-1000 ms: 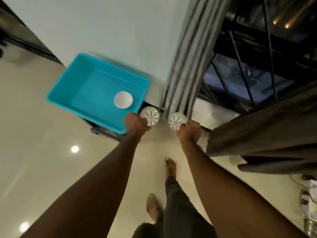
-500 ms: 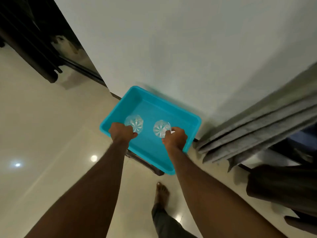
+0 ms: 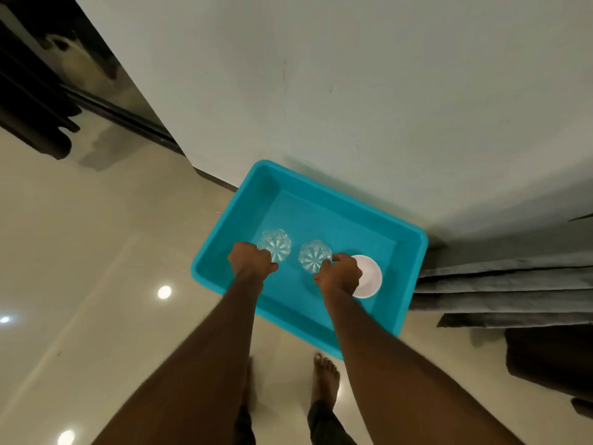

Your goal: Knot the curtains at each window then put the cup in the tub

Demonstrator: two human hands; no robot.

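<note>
A turquoise tub (image 3: 414, 271) stands on the floor against the white wall. My left hand (image 3: 252, 260) grips a clear cut-glass cup (image 3: 274, 244) over the tub's left half. My right hand (image 3: 340, 274) grips a second clear glass cup (image 3: 314, 255) over the tub's middle. I cannot tell whether either cup touches the tub's bottom. A white bowl (image 3: 369, 277) lies inside the tub, partly hidden by my right hand. Grey curtain folds (image 3: 500, 293) hang at the right edge.
Glossy beige floor tiles (image 3: 96, 252) spread to the left, with light spots reflected in them. My bare feet (image 3: 324, 377) stand just in front of the tub. A dark curtain and window frame (image 3: 35, 101) fill the upper left. Dark fabric (image 3: 552, 358) lies at the lower right.
My view has swung left from the curtain to the tub. Both hands carried the glass cups from beside the tub to over its inside and lower down.
</note>
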